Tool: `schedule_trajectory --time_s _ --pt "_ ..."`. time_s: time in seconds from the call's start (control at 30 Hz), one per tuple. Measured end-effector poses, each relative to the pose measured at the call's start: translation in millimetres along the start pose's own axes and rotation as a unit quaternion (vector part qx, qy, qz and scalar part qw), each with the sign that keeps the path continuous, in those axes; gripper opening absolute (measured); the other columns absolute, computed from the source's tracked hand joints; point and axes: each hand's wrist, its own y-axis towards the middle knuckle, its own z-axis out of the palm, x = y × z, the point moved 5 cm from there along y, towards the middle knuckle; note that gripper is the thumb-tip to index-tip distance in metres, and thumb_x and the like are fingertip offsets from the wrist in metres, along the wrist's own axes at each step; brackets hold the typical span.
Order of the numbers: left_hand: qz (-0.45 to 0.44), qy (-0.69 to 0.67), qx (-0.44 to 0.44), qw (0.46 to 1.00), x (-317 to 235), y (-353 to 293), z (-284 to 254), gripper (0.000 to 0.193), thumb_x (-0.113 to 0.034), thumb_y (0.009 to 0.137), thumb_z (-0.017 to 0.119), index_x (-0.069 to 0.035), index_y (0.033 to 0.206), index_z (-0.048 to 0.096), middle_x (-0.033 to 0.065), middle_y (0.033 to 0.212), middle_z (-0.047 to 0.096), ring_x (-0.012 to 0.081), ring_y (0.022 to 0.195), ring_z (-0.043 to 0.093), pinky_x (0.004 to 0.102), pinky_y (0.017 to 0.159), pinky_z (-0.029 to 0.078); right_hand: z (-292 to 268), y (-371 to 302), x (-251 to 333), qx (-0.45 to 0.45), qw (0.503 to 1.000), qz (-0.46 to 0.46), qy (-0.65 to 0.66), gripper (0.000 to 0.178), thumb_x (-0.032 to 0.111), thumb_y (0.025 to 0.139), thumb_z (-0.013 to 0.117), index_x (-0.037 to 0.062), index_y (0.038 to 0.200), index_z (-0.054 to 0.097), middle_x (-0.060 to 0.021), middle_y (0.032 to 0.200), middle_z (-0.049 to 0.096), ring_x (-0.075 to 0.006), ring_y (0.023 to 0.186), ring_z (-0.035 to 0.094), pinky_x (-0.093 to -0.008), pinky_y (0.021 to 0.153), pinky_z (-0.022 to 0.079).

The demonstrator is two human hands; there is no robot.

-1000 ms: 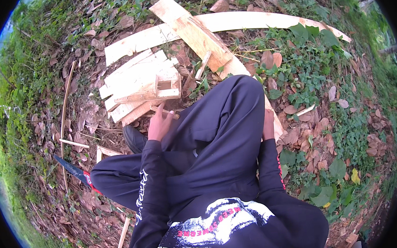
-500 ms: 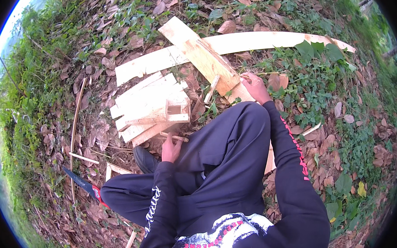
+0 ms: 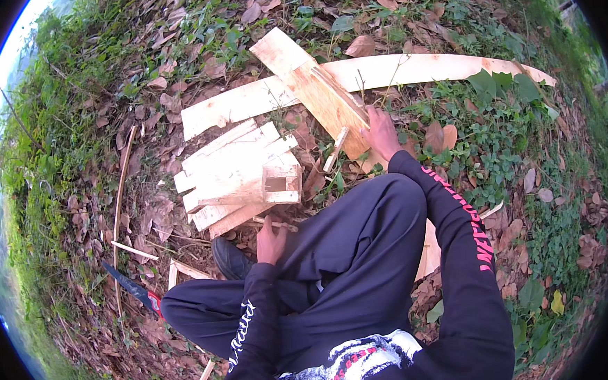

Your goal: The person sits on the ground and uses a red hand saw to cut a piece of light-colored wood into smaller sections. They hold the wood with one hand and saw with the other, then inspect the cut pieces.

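My left hand (image 3: 271, 242) is closed around a short, thin wooden stick (image 3: 287, 226), just in front of my shoe. My right hand (image 3: 382, 135) is closed at the near end of a narrow wooden strip (image 3: 344, 98), which lies along a wide plank (image 3: 293, 71). Its fingertips are partly hidden. That plank crosses over a long, pale board (image 3: 408, 69). To the left lies a stack of short, pale boards (image 3: 228, 153), and at its right end a small wooden piece with a square opening (image 3: 281, 184). A small offcut (image 3: 336, 150) rests between stack and plank.
A handsaw (image 3: 130, 283) with a red handle lies beside my left knee, near a small wooden frame (image 3: 183, 270). Long sticks (image 3: 125, 194) lie farther left. Another board (image 3: 428, 255) shows under my right arm. Dry leaves and green plants cover the ground.
My right hand has shifted slightly up along the edge of the plank and strip. My left hand still holds the stick, now lower against the stack. The whole view has shifted a little.
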Motion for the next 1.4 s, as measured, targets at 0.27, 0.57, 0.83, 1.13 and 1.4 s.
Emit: schedule_trajectory --time_s 0.27,0.57,0.83,1.13,1.4 --pt "0.027 0.015 -0.016 0.999 -1 1 0 0.027 -0.024 0.089 0.064 -0.003 0.105 0.056 0.0138 0.075 0.065 0.0252 0.066 0.064 0.0376 0.066 0.049 -2 -6 1 -0.054 0.987 0.086 0.124 0.057 0.009 0.074 0.075 0.0032 0.114 0.034 -0.0229 0.098 0.058 -0.0399 0.090 0.058 -0.0462 0.083 0.045" --pt "0.004 0.013 -0.006 1.000 -5 3 0 0.028 -0.026 0.089 0.065 -0.004 0.104 0.057 0.0188 0.080 0.067 0.0335 0.076 0.066 0.0423 0.072 0.050 25 -14 -27 0.004 0.928 0.216 0.305 0.032 0.014 0.072 0.077 0.0019 0.094 0.057 -0.0108 0.091 0.065 -0.0240 0.085 0.064 -0.0343 0.080 0.050" --pt "0.028 0.029 -0.026 0.999 -14 2 1 0.030 -0.030 0.092 0.063 -0.003 0.102 0.056 0.0184 0.080 0.067 0.0314 0.073 0.065 0.0407 0.069 0.050 22 2 -13 0.153 0.901 0.120 0.388 0.036 0.015 0.069 0.073 -0.0024 0.100 0.066 -0.0129 0.086 0.062 -0.0166 0.078 0.058 -0.0302 0.072 0.047" --pt "0.084 0.039 -0.113 0.989 -29 -11 -19 0.025 -0.024 0.092 0.062 -0.002 0.100 0.053 0.0224 0.090 0.064 0.0428 0.087 0.062 0.0461 0.077 0.047 -146 -9 70 0.052 0.983 -0.033 0.171 0.042 0.018 0.079 0.066 -0.0043 0.113 0.061 -0.0273 0.100 0.065 -0.0398 0.094 0.064 -0.0437 0.083 0.051" --pt "0.064 -0.040 -0.247 0.966 -19 -25 -102 0.035 -0.015 0.083 0.056 -0.008 0.116 0.046 0.0219 0.082 0.058 0.0392 0.075 0.059 0.0458 0.071 0.045 -160 -75 183 0.007 0.941 -0.110 0.319 0.047 0.011 0.081 0.066 -0.0056 0.124 0.056 -0.0296 0.104 0.065 -0.0401 0.096 0.066 -0.0400 0.086 0.051"
